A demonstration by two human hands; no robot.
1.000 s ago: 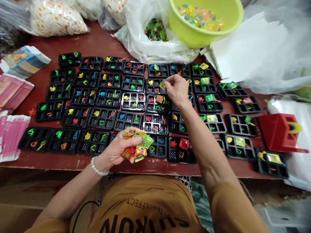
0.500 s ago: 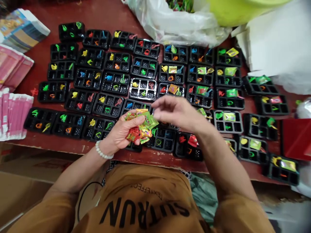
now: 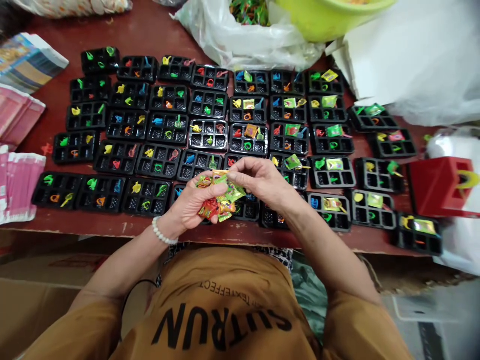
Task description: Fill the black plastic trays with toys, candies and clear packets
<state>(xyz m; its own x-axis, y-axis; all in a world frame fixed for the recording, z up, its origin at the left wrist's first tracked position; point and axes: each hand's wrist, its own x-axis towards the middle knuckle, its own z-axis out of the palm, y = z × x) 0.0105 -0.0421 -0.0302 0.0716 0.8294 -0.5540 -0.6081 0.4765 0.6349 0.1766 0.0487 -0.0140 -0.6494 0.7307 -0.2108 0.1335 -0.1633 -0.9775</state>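
Observation:
My left hand (image 3: 190,204) is closed round a bunch of small wrapped candy packets (image 3: 226,206) in green, red and orange. At the top of that bunch, the thumb and fingers of my right hand (image 3: 264,182) pinch a green packet (image 3: 222,178). Beneath and around both hands stand black compartment trays (image 3: 195,172), several of them partly hidden. Small coloured plastic toys sit in the trays' compartments. Some trays on the right also hold a wrapped packet, such as the green-and-white packet (image 3: 335,164).
A plastic bag (image 3: 210,37) of green packets and a yellow-green basin (image 3: 311,22) stand at the back. Flat pink boxes (image 3: 24,185) and a blue printed stack (image 3: 33,62) lie at left. A red tape dispenser (image 3: 437,187) is at right on the red-brown table (image 3: 146,30).
My right hand has moved left and down onto the bunch, its fingertips closing on a packet. My left hand keeps its hold. The camera view has shifted a little to the right.

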